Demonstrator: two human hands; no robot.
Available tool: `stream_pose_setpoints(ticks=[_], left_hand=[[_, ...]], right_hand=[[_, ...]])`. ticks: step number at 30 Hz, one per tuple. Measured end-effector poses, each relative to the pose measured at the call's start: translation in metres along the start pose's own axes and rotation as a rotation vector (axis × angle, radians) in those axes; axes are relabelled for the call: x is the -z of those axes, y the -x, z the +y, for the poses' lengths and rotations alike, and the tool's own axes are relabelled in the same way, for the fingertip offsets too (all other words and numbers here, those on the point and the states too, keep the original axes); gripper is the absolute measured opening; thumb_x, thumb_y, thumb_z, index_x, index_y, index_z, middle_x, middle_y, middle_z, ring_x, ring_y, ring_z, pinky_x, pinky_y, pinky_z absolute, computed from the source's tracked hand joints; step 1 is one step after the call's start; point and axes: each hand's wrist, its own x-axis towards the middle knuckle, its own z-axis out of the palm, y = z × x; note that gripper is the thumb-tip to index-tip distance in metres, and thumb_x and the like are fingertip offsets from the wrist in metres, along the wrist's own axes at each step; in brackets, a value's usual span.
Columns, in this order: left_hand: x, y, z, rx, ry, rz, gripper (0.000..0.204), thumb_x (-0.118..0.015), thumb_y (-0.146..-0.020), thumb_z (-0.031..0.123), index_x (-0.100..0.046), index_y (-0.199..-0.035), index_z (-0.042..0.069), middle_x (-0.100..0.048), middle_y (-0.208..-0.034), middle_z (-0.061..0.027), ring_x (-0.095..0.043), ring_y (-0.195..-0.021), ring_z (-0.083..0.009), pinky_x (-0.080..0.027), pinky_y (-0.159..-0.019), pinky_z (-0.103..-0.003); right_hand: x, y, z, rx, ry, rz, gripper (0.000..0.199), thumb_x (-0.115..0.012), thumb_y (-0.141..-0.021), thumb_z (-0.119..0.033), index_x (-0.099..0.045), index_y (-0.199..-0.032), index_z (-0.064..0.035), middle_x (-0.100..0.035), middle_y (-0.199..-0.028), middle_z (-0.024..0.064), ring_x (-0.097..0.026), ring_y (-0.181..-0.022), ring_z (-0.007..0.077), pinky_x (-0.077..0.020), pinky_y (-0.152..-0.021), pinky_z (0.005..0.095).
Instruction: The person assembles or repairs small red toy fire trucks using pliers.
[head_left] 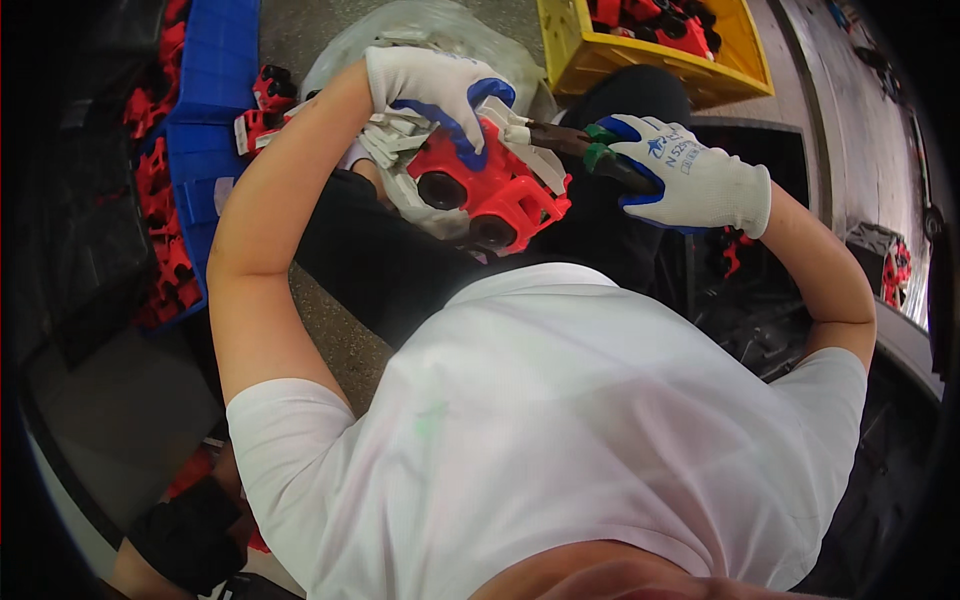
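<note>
My left hand [440, 88], in a white knit glove with a blue coated palm, is closed around a red toy truck [490, 192] with black wheels. White plastic parts [540, 160] run along the truck's far and right side. My right hand [695, 172], gloved the same way, grips pliers [622, 168] with green and black handles. Their dark jaws point left and meet a white part beside the truck, close to my left fingers. Whether the jaws are fully closed is too small to tell.
Behind the truck sits a clear plastic bag [345, 45] with many white plastic pieces [392, 135]. Blue bins [205, 170] with red toy vehicles stand at left, a yellow crate [560, 60] with more at the far right. Another person's arm [145, 572] shows at lower left.
</note>
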Motion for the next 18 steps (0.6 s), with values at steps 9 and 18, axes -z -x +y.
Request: stream_pose_setpoints(ticks=[9, 18], left_hand=[[-0.02, -0.051, -0.036, -0.104, 0.263, -0.191, 0.044, -0.069, -0.079, 0.017, -0.056, -0.117, -0.001, -0.062, -0.101, -0.0063, -0.058, -0.093, -0.012, -0.048, -0.081, -0.026], [-0.126, -0.021, -0.098, -0.477, 1.498, 0.224, 0.065, -0.053, -0.091, 0.048, -0.03, -0.146, 0.022, -0.04, -0.143, -0.0085, -0.044, -0.128, -0.0296, -0.041, -0.1, -0.055]], right_hand=[[-0.019, 0.019, 0.009, -0.118, -0.206, -0.102, 0.061, -0.069, -0.08, -0.035, -0.047, -0.131, -0.0101, -0.041, -0.137, 0.0155, -0.044, -0.124, 0.0342, -0.0365, -0.105, 0.0376], [-0.062, 0.006, 0.03, -0.136, -0.825, 0.012, 0.054, -0.07, -0.081, -0.034, -0.053, -0.123, -0.0037, -0.054, -0.122, 0.0146, -0.052, -0.113, 0.0297, -0.0397, -0.099, 0.0353]])
